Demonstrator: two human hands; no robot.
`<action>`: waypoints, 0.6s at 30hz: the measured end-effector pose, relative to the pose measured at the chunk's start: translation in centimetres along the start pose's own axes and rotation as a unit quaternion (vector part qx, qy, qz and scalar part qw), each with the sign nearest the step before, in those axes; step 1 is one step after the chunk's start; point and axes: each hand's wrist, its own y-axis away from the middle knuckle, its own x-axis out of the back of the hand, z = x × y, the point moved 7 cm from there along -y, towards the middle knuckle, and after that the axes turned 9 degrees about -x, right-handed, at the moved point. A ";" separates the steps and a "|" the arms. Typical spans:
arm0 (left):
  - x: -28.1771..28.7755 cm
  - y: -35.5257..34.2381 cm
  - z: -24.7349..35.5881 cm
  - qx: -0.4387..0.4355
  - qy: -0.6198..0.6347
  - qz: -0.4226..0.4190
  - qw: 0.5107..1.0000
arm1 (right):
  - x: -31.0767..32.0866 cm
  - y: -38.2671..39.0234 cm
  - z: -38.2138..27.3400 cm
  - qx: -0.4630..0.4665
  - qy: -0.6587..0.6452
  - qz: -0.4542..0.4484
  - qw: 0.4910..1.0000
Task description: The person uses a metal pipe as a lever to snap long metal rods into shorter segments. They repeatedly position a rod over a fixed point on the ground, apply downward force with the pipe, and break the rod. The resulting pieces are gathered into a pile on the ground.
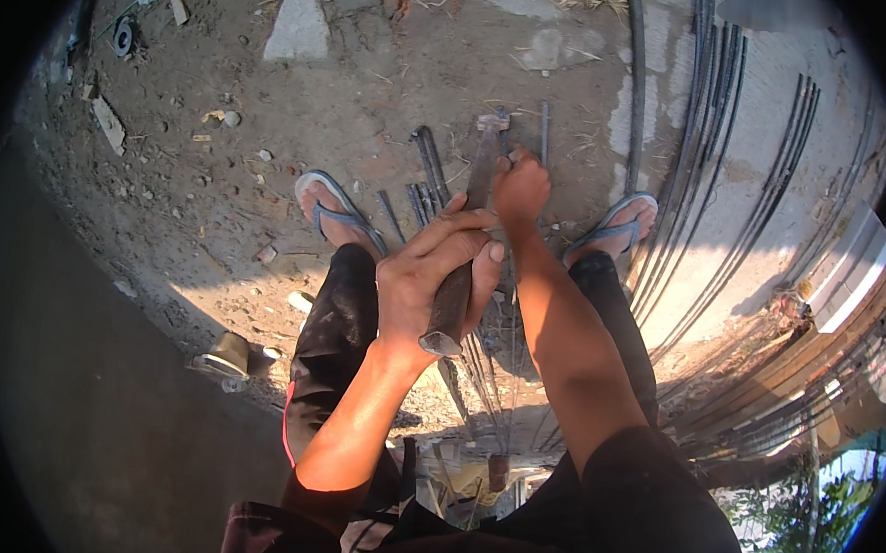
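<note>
My left hand [435, 276] is wrapped round a dark, worn metal bar [449, 312], whose thick near end points back toward me. The bar runs away from me, and at its far end there is a small crosspiece [492, 123] close to the ground. My right hand [521, 188] is closed into a fist just right of the bar's far part. What it grips is hidden by the fingers, though a short dark rod stub shows just beyond it. Several short steel rods [431, 164] lie on the ground left of the bar, partly covered by my left hand.
My sandalled feet [334, 211] stand either side of the bar. Long steel rods [707, 120] stretch along the concrete at right. A flat pale stone [298, 27] lies at the far left. A small bucket-like container [227, 353] sits left of my leg, by a dark surface [106, 399].
</note>
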 end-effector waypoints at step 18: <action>-0.9 0.7 -0.5 0.023 -0.001 0.028 0.999 | -0.5 0.0 0.7 0.001 -0.053 -0.017 0.998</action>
